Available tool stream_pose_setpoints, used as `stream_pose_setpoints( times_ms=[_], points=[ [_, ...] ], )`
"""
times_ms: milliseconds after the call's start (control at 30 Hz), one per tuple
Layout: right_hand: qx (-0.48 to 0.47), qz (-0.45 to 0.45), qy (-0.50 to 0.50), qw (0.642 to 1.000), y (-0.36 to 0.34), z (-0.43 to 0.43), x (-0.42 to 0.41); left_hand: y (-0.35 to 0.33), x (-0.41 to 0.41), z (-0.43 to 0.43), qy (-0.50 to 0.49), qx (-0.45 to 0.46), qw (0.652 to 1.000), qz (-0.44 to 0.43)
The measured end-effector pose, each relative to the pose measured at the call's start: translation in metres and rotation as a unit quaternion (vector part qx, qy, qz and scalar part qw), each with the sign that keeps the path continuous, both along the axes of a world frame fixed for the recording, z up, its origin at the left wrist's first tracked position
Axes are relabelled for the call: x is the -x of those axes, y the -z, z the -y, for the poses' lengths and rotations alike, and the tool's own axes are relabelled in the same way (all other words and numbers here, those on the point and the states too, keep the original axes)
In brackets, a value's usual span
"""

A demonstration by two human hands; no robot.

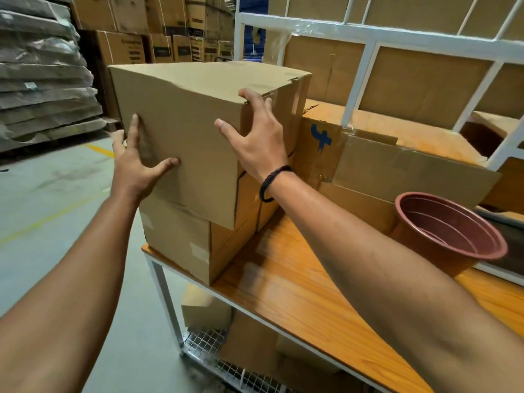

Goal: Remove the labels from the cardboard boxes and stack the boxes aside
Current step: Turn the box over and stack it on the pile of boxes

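Observation:
A large plain cardboard box sits tilted on top of a lower cardboard box at the left end of the wooden table. My left hand presses flat against the top box's near left face, fingers spread. My right hand grips its near right corner edge, fingers over the top; a black band is on that wrist. No label shows on the top box. The lower box has pale tape patches on its front.
A reddish plastic pot stands at the table's right. An open flattened box with a blue mark lies behind. A white metal frame backs the table. Stacked cartons and wrapped sheets lie beyond the grey floor.

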State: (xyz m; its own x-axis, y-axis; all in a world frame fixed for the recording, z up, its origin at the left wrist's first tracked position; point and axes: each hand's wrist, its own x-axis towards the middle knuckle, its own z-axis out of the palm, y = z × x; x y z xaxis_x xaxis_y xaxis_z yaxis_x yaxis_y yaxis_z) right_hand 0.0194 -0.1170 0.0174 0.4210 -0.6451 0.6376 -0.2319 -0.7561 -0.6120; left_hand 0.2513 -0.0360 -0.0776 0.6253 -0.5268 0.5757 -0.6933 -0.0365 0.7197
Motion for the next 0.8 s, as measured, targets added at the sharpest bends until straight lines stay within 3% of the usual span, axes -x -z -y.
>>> stream_pose_setpoints(
  times_ms=[167,367,567,800],
  points=[
    [0.043,0.056,-0.007,0.997,0.011,-0.012,0.069,0.004,0.052,-0.007,0.021,0.064,0.997,0.026],
    [0.054,0.122,0.062,0.989,0.030,-0.026,0.193,0.010,0.159,0.003,0.045,0.095,0.989,0.104],
    [0.013,0.110,0.107,0.988,0.067,-0.022,0.297,0.046,0.265,0.025,0.107,0.059,0.990,0.075],
    [-0.062,0.093,0.113,0.987,0.128,-0.028,0.369,0.092,0.329,0.018,0.113,-0.008,0.988,0.101]
  ],
)
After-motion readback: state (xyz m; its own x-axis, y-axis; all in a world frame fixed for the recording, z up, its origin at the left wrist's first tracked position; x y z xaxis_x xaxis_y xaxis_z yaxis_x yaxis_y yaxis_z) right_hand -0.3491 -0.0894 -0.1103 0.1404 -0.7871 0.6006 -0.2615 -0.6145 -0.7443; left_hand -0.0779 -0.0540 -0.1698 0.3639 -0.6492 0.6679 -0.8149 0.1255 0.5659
